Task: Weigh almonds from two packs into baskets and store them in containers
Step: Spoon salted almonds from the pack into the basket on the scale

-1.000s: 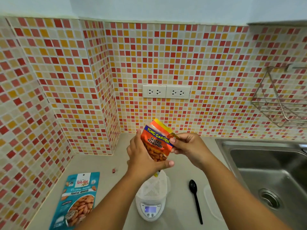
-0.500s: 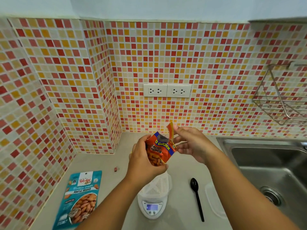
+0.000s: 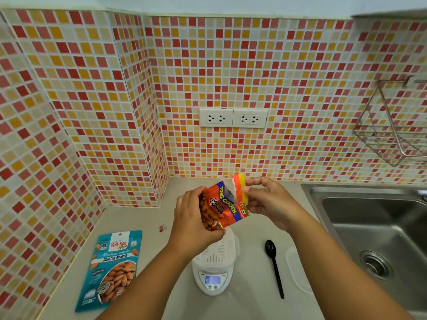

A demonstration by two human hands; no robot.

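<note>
**Orange almond pack held torn open above the scale**

Head view. The left hand (image 3: pixel 196 218) grips the body of the small orange foil pack of salted almonds (image 3: pixel 221 207), fingers curled round its left side and bottom. The right hand (image 3: pixel 265 199) pinches the torn orange-and-yellow top strip (image 3: pixel 239 187) between thumb and fingers; the strip stands up from the pack's upper right edge and remains joined to it low on the right side. The pack is tilted, its printed face turned toward the camera, and hangs in the air above the white perforated plastic basket (image 3: pixel 218 251).

The basket sits on the small white digital kitchen scale (image 3: pixel 213 279), whose blue display is lit; the reading is too small to make out. The scale stands on the pale beige counter (image 3: pixel 143 250).

Left of the scale, a teal flat pouch of roasted almonds (image 3: pixel 111 269) lies face up on the counter, well apart from both hands. A black plastic spoon (image 3: pixel 273 265) lies right of the scale, bowl pointing away. Just beyond the spoon lies a clear plastic lid (image 3: pixel 297 270). A small red binder clip (image 3: pixel 163 227) rests near the wall corner. The steel sink (image 3: pixel 374 227) occupies the right side, with a wire rack (image 3: pixel 390 135) on the tiled wall above.
</note>
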